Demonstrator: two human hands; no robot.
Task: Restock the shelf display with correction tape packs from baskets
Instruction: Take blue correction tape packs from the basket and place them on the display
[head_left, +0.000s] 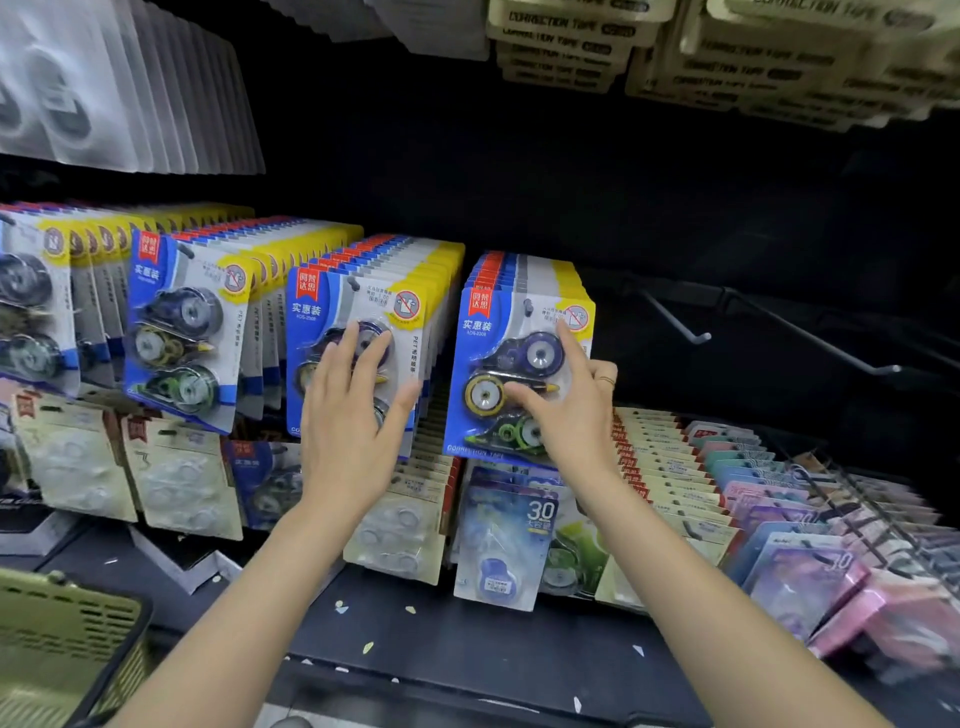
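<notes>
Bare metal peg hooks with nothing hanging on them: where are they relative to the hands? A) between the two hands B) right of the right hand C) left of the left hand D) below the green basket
B: the bare metal peg hooks jut from the dark back panel to the right of the right hand, past the last blue-and-yellow correction tape pack that its fingers touch.

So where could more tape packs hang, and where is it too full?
Two bare hooks stick out right of the pack row under the right hand. The dark shelf ledge below the hanging packs is mostly bare. It is crowded left of the left hand, where blue packs sit tight.
</notes>
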